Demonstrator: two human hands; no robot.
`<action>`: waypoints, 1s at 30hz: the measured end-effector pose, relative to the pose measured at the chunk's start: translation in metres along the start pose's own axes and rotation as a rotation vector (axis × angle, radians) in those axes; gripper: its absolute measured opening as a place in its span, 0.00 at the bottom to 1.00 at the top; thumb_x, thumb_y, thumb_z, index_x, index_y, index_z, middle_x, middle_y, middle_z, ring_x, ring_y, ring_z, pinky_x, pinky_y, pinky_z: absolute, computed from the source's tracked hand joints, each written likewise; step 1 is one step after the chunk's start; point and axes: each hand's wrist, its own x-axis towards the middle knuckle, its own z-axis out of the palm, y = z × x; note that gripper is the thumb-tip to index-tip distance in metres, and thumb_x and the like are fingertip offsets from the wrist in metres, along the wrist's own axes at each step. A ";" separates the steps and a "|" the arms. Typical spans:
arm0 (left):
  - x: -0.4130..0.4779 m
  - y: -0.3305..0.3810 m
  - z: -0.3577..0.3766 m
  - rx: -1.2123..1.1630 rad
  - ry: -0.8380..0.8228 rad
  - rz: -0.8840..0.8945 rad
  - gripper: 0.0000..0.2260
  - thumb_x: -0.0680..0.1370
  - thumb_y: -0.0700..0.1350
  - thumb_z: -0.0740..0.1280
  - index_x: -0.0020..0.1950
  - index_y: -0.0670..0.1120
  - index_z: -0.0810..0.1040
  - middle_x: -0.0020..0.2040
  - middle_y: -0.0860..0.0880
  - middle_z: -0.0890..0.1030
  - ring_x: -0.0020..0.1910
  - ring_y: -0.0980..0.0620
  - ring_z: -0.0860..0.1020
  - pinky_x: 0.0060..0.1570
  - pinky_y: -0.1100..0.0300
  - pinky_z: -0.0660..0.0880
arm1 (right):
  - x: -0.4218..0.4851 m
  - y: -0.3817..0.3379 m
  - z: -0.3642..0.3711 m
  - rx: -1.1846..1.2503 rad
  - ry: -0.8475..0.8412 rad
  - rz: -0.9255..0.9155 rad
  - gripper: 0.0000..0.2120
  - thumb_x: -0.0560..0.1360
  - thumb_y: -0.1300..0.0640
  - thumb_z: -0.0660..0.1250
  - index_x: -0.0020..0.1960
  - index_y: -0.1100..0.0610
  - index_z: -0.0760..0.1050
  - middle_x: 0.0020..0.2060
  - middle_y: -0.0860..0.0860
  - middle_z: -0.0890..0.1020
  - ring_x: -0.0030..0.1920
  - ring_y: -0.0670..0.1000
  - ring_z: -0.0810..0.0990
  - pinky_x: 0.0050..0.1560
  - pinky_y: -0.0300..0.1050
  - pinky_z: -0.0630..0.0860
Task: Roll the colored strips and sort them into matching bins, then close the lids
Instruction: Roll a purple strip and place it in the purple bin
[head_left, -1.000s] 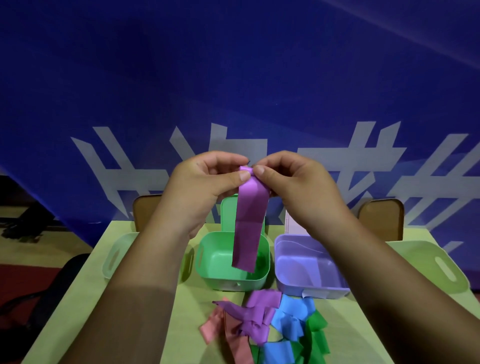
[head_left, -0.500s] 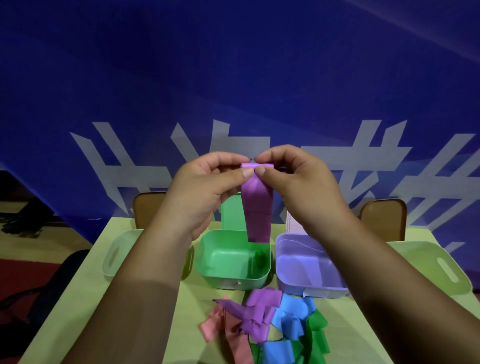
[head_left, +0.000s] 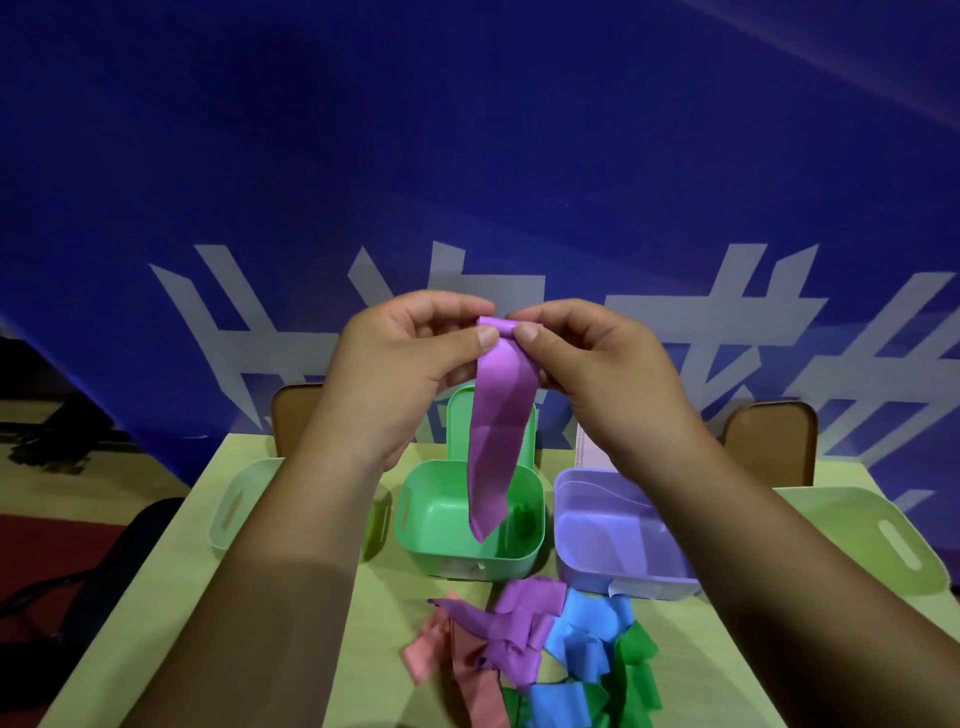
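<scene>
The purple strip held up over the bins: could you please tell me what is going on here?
A person is rolling a purple strip: the left hand and right hand pinch its top end, where a small roll has formed. The rest hangs above the open green bin. The purple bin beside it is open too. More strips lie in a loose pile on the table.

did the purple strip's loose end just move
Yes, down: the purple strip ended at the far rim of the green bin; now its tip overlaps the inside.
</scene>
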 end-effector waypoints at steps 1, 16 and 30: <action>0.000 0.001 0.000 -0.018 -0.002 -0.006 0.10 0.79 0.36 0.76 0.59 0.46 0.87 0.51 0.45 0.89 0.53 0.45 0.89 0.53 0.53 0.85 | 0.000 0.000 0.000 -0.012 0.004 -0.003 0.05 0.82 0.55 0.73 0.57 0.50 0.86 0.46 0.49 0.89 0.49 0.51 0.88 0.57 0.58 0.86; -0.007 0.000 0.007 0.010 0.015 -0.007 0.10 0.78 0.37 0.77 0.57 0.47 0.88 0.49 0.45 0.89 0.50 0.47 0.88 0.51 0.55 0.85 | -0.007 0.006 -0.003 0.025 0.027 -0.020 0.08 0.80 0.58 0.75 0.58 0.48 0.85 0.46 0.50 0.87 0.48 0.52 0.86 0.54 0.52 0.85; -0.010 0.000 0.013 -0.075 -0.010 -0.019 0.15 0.76 0.33 0.77 0.59 0.46 0.85 0.53 0.45 0.89 0.54 0.46 0.88 0.52 0.57 0.83 | -0.011 0.003 -0.005 -0.013 0.038 -0.025 0.07 0.82 0.56 0.73 0.56 0.46 0.85 0.45 0.46 0.87 0.45 0.43 0.84 0.46 0.39 0.81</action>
